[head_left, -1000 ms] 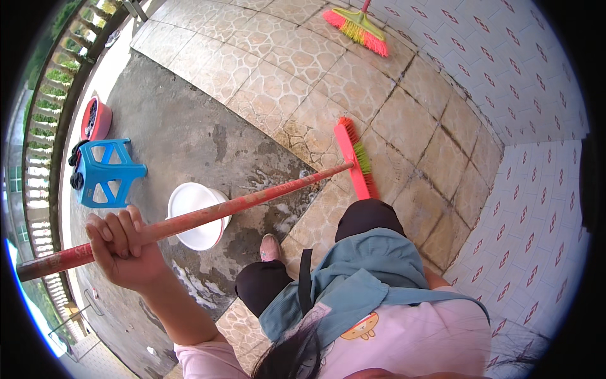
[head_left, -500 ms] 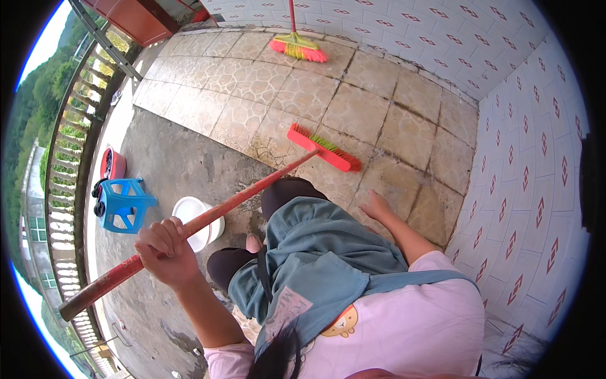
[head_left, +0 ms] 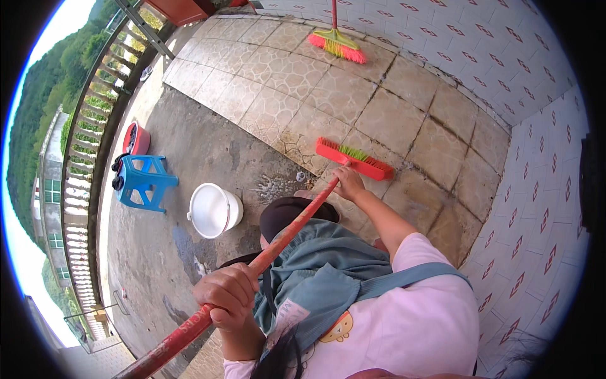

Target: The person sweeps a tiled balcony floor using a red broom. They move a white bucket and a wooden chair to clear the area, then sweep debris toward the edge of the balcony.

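Across the front of my body runs the worn red handle of a push broom [head_left: 289, 234]. Its wide red head [head_left: 356, 161], with red and green bristles along the far side, is over the tiled floor; whether the bristles touch the tiles I cannot tell. My left hand [head_left: 228, 294] is wrapped round the lower left part of the handle. Close to the head, my right hand [head_left: 348, 184] grips the same handle. A white bucket [head_left: 237, 208] stands on the concrete left of my knees, and wet splashes [head_left: 276, 188] show on the concrete beside it.
A blue plastic stool [head_left: 146, 183] and a red basin [head_left: 142, 140] stand to the left, near the balustrade [head_left: 79, 183]. Another broom [head_left: 338, 45] with pink and yellow bristles leans by the far tiled wall [head_left: 416, 31]. Patterned tiles [head_left: 297, 72] meet bare concrete [head_left: 208, 139].
My right hand has come from low over the floor onto the broom handle near its head. My left hand has moved down and right in view. The view has shifted; the bucket is no longer behind the handle.
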Tool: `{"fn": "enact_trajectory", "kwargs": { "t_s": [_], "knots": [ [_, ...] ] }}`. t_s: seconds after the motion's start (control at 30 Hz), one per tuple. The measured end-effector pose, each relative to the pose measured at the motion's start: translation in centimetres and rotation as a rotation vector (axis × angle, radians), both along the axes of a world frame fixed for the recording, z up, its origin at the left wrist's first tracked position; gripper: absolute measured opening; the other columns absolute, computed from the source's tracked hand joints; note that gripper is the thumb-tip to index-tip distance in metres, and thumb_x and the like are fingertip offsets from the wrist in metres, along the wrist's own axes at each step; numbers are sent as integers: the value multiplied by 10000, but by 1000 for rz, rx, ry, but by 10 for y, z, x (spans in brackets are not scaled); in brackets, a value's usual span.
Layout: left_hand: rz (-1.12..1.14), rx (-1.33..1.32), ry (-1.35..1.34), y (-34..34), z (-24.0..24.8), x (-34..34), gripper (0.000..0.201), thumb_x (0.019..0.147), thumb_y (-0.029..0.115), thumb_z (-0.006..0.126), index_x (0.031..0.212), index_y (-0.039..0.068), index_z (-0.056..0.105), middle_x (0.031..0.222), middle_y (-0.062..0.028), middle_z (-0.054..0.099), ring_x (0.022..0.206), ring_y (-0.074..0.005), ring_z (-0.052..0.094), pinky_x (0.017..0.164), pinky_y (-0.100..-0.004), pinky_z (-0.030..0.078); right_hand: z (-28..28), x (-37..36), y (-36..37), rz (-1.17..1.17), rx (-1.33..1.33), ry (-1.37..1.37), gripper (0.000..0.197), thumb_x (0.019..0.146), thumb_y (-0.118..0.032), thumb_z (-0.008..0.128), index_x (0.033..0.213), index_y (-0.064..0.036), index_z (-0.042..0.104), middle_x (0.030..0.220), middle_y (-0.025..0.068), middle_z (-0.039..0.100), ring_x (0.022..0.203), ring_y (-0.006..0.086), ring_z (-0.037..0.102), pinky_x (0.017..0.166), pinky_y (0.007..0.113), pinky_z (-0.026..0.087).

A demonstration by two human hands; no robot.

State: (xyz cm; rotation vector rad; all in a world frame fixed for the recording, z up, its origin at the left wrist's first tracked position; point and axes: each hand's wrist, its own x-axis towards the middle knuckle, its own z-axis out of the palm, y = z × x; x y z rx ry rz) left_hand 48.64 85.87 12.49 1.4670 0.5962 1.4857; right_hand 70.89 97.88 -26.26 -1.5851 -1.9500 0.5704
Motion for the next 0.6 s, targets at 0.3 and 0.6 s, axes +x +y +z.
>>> {"fn": "enact_trajectory", "kwargs": {
  "t_s": [0.3,0.6],
  "knots": [
    [-101,65,-44,-8,41,-13,443,947,411,486,638,100,420,489,7,385,421,-128,396,483,-299,404,26,-8,-64,395,-247,79,262,801,-230,648,632,-47,566,703,145,591,734,341,599,711,432,463],
    [672,-197,374,22,-16,-81,610,847,385,663,1234,-24,431,1000,-123,622,874,-212,630,844,-347,484,16,-34,12,431,-226,290,207,779,-170,678,670,-45,554,663,133,579,637,307,579,581,376,444]
  ]
}}
